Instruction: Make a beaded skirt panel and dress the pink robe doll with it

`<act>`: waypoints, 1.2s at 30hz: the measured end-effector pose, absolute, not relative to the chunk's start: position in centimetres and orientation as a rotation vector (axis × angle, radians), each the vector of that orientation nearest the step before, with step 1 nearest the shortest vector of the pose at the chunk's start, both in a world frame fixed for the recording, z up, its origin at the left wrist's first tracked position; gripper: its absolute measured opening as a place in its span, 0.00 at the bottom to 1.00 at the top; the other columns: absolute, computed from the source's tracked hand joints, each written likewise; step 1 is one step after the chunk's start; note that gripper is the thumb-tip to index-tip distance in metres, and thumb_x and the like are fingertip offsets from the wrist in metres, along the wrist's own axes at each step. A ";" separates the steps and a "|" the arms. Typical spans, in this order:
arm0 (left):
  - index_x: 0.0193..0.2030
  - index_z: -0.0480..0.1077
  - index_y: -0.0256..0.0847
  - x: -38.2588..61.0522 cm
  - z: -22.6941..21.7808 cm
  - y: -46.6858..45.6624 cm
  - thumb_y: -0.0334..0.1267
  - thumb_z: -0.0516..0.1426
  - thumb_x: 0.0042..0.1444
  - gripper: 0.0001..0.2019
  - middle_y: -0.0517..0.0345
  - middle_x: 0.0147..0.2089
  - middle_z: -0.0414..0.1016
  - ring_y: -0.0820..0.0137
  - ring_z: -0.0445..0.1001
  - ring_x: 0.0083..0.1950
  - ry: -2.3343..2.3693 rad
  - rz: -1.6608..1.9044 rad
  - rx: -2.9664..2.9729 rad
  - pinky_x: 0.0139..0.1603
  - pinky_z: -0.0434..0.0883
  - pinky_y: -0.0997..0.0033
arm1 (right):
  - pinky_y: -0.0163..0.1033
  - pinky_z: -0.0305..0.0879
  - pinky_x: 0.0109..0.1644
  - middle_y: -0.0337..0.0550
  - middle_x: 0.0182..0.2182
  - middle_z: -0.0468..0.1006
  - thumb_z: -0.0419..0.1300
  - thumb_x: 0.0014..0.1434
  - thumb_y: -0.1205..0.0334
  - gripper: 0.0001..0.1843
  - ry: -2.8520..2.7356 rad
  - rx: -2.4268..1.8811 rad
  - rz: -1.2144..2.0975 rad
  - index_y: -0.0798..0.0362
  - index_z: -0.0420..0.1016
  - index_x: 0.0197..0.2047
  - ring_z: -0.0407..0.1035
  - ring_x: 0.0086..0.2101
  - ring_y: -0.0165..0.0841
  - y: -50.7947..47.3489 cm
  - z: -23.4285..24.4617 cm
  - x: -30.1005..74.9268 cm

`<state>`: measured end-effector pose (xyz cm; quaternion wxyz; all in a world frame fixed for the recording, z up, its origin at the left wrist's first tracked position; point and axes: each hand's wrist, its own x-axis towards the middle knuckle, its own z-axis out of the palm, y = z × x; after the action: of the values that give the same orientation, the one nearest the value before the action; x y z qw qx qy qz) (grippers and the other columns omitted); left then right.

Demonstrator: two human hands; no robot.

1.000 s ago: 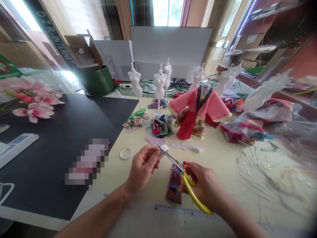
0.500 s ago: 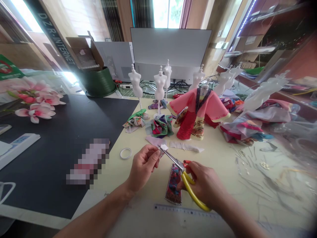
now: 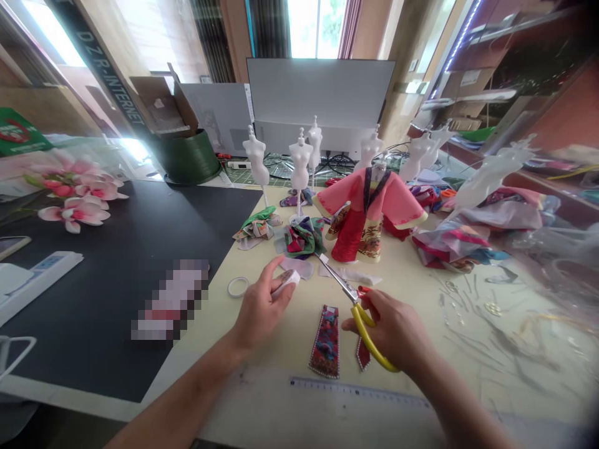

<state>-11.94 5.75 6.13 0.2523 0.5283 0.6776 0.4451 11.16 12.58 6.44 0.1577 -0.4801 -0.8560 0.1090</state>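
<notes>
My right hand (image 3: 393, 327) grips a pair of scissors (image 3: 347, 288) with yellow handles. Their blades look closed and point up and left, with a small white scrap (image 3: 324, 257) by the tip. Between the thumb and fingers of my left hand (image 3: 262, 305) is a small piece of fabric (image 3: 286, 284), white along its edge and partly hidden. Below the hands lies a patterned fabric strip (image 3: 325, 343) with a beaded edge. A smaller red pointed piece (image 3: 363, 355) shows under my right hand.
Along the front lies a ruler (image 3: 358, 393). A white ring (image 3: 238, 287) sits left of my left hand. Behind stand a pink and red doll robe (image 3: 369, 206) and several white doll mannequins (image 3: 301, 162). Crumpled fabrics (image 3: 468, 237) and loose trimmings (image 3: 496, 308) lie right.
My left hand has drawn down and left, away from the blades, with the fabric piece. The scissors have shifted right and slightly up, uncovering the smaller red piece.
</notes>
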 end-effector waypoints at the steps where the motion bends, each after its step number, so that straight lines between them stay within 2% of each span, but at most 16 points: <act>1: 0.65 0.52 0.43 -12.1 5.9 5.6 0.44 0.52 0.61 0.27 0.68 0.22 0.66 0.73 0.64 0.22 1.931 1.145 1.513 0.27 0.63 0.75 | 0.33 0.52 0.22 0.36 0.20 0.69 0.59 0.49 0.38 0.24 -2.450 -1.366 0.291 0.50 0.62 0.26 0.59 0.19 0.28 12.6 6.4 11.3; 4: 0.64 0.54 0.40 -12.5 5.0 5.1 0.40 0.51 0.60 0.26 0.59 0.31 0.76 0.66 0.74 0.33 2.139 0.987 1.766 0.37 0.68 0.68 | 0.33 0.53 0.22 0.38 0.21 0.70 0.57 0.51 0.39 0.23 -2.448 -1.351 0.238 0.51 0.64 0.27 0.61 0.19 0.29 12.8 6.4 11.4; 6: 0.62 0.56 0.38 -12.6 4.2 4.8 0.37 0.50 0.60 0.23 0.54 0.36 0.78 0.62 0.75 0.40 2.175 0.905 1.934 0.43 0.69 0.64 | 0.33 0.53 0.22 0.39 0.21 0.70 0.56 0.53 0.39 0.22 -2.460 -1.327 0.199 0.52 0.65 0.27 0.62 0.19 0.29 12.9 6.6 11.5; 12: 0.57 0.62 0.38 -12.0 2.4 4.0 0.32 0.49 0.58 0.19 0.49 0.42 0.77 0.61 0.74 0.41 2.125 0.745 2.139 0.43 0.70 0.61 | 0.34 0.53 0.21 0.41 0.23 0.74 0.55 0.55 0.42 0.21 -2.489 -1.279 0.122 0.53 0.68 0.30 0.65 0.19 0.30 12.4 6.9 11.7; 17: 0.54 0.66 0.38 -12.0 2.0 3.8 0.29 0.50 0.56 0.19 0.47 0.46 0.75 0.58 0.73 0.48 2.043 0.784 2.187 0.49 0.69 0.57 | 0.35 0.58 0.23 0.47 0.34 0.79 0.55 0.56 0.44 0.21 -2.482 -1.187 0.040 0.55 0.70 0.39 0.70 0.22 0.32 10.9 6.5 12.9; 19: 0.53 0.67 0.37 -12.1 2.4 3.6 0.31 0.51 0.56 0.17 0.47 0.48 0.74 0.58 0.72 0.50 2.017 0.833 2.185 0.52 0.68 0.56 | 0.36 0.58 0.23 0.49 0.36 0.79 0.55 0.56 0.45 0.20 -2.496 -1.161 -0.009 0.56 0.70 0.37 0.71 0.22 0.33 10.2 6.4 13.8; 21: 0.52 0.67 0.37 -12.0 3.4 3.3 0.35 0.51 0.59 0.15 0.46 0.49 0.73 0.60 0.71 0.50 1.992 0.941 2.125 0.52 0.69 0.59 | 0.36 0.58 0.22 0.50 0.36 0.79 0.55 0.56 0.45 0.20 -2.515 -1.133 -0.052 0.56 0.70 0.34 0.71 0.22 0.33 9.5 6.3 14.8; 25: 0.46 0.70 0.38 -10.9 6.2 2.6 0.40 0.52 0.60 0.11 0.50 0.46 0.73 0.67 0.72 0.45 1.735 1.211 1.723 0.46 0.71 0.68 | 0.38 0.61 0.24 0.48 0.32 0.78 0.57 0.54 0.43 0.21 -2.568 -1.051 -0.084 0.55 0.72 0.36 0.72 0.24 0.36 8.2 6.1 16.8; 30: 0.38 0.72 0.39 -8.9 8.5 1.9 0.39 0.54 0.60 0.08 0.55 0.39 0.73 0.69 0.72 0.42 1.456 1.079 1.586 0.44 0.69 0.71 | 0.41 0.67 0.29 0.48 0.34 0.76 0.60 0.52 0.39 0.26 -2.693 -1.007 0.018 0.55 0.72 0.39 0.73 0.28 0.38 6.7 6.0 18.7; 36: 0.32 0.72 0.39 -7.5 8.9 1.5 0.36 0.56 0.57 0.05 0.58 0.34 0.73 0.71 0.71 0.38 1.338 0.944 1.543 0.40 0.67 0.73 | 0.43 0.68 0.32 0.50 0.35 0.75 0.60 0.52 0.39 0.25 -2.754 -1.037 -0.012 0.55 0.72 0.37 0.72 0.30 0.39 5.8 5.9 19.8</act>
<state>-7.45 1.46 8.92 0.4313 0.6186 0.5367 0.3784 19.80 5.76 5.88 0.0990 -0.3507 -0.9312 -0.0039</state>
